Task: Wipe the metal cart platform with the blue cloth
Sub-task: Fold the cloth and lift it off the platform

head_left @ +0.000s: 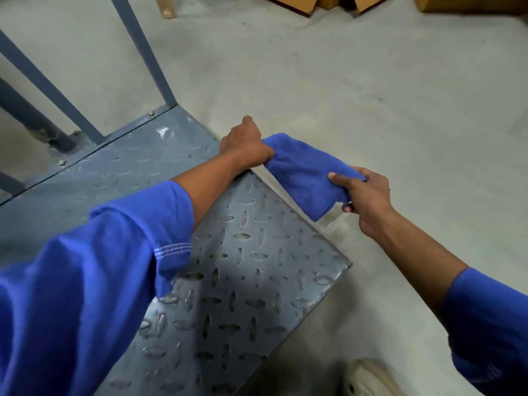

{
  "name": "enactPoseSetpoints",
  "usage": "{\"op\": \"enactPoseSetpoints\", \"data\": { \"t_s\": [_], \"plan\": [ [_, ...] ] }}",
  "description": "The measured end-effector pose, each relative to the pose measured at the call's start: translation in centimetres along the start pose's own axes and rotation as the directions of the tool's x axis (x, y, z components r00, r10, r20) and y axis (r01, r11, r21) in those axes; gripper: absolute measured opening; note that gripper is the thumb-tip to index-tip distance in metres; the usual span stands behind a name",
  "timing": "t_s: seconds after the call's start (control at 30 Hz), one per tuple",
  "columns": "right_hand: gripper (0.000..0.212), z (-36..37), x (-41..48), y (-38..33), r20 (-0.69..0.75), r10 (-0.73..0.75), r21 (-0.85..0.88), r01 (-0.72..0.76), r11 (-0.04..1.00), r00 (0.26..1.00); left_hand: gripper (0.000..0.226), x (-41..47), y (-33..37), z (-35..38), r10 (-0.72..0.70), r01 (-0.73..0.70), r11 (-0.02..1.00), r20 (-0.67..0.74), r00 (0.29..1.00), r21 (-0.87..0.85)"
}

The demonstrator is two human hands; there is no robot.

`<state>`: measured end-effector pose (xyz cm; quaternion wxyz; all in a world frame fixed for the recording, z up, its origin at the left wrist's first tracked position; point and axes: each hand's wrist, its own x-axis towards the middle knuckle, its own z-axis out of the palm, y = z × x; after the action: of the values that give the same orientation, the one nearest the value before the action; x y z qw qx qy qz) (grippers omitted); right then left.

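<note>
Grey concrete floor point(371, 95) behind. Blue cloth point(305, 174), soft, limp, apparently folded, stretched beside edge of metal cart platform point(243, 267); left hand point(247, 147) and right hand point(364, 198) each clenched on one end, best gripped there.

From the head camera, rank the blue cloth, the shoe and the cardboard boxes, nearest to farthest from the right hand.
From the right hand:
1. blue cloth, gripped in it, stretched toward the left hand.
2. shoe, on the floor at the bottom edge.
3. cardboard boxes, along the top edge.
</note>
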<state>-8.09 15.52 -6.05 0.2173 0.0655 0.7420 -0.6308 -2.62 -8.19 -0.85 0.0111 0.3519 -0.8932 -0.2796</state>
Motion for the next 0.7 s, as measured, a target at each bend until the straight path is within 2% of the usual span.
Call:
{"op": "enactPoseSetpoints", "data": {
  "t_s": [0.1,0.2,0.27,0.33,0.4,0.47,0.53,0.57,0.6,0.63,0.67,0.7],
  "plan": [
    [0.021,0.4,0.9,0.7,-0.025,-0.013,-0.077,0.011,0.997,1.0,0.054,0.3,0.5,0.8,0.029,-0.029,0.983,-0.002,1.0,0.184],
    [0.023,1.0,1.6,1.2,-0.044,-0.014,-0.131,0.008,0.991,0.999,0.044,0.6,0.3,1.2,0.077,-0.076,0.954,0.011,0.997,0.289],
    [0.025,1.3,2.1,1.7,-0.069,-0.04,-0.186,0.026,0.982,0.997,0.041,1.0,0.0,1.5,0.113,-0.13,0.925,0.068,0.991,0.356],
    [0.025,1.6,2.3,2.1,-0.086,-0.077,-0.308,0.047,0.95,0.993,0.046,1.2,-0.1,2.0,0.128,-0.198,0.855,0.174,0.976,0.479],
    [0.021,1.8,2.5,2.4,-0.097,-0.094,-0.438,0.042,0.898,0.991,0.05,1.6,-0.1,2.6,0.129,-0.286,0.729,0.285,0.95,0.622],
    [0.019,1.9,2.7,2.0,-0.078,-0.06,-0.486,0.014,0.874,0.995,0.054,2.1,-0.2,3.1,0.119,-0.367,0.619,0.379,0.918,0.694],
    [0.022,1.8,2.6,0.9,-0.028,-0.025,-0.56,0.005,0.829,0.999,0.058,2.4,-0.4,3.5,0.104,-0.398,0.569,0.417,0.903,0.72],
    [0.025,1.7,2.3,0.4,0.003,-0.068,-0.699,0.051,0.714,0.998,0.059,2.5,-0.5,3.7,0.091,-0.4,0.56,0.426,0.9,0.725],
    [0.029,1.6,1.8,0.1,0.045,-0.177,-0.855,0.13,0.502,0.983,0.059,2.6,-0.5,3.8,0.083,-0.402,0.554,0.432,0.898,0.729],
    [0.033,1.7,1.0,-0.1,0.107,-0.335,-0.945,0.2,0.258,0.936,0.06,2.7,-0.5,3.9,0.076,-0.401,0.549,0.434,0.898,0.733],
    [0.032,1.8,0.2,0.1,0.197,-0.49,-0.958,0.273,0.087,0.849,0.059,2.9,-0.6,4.0,0.075,-0.404,0.552,0.438,0.896,0.73],
    [0.027,2.0,-0.5,0.5,0.291,-0.578,-0.936,0.353,-0.005,0.763,0.059,2.9,-0.6,4.0,0.068,-0.403,0.551,0.442,0.895,0.731]
  ]
}}
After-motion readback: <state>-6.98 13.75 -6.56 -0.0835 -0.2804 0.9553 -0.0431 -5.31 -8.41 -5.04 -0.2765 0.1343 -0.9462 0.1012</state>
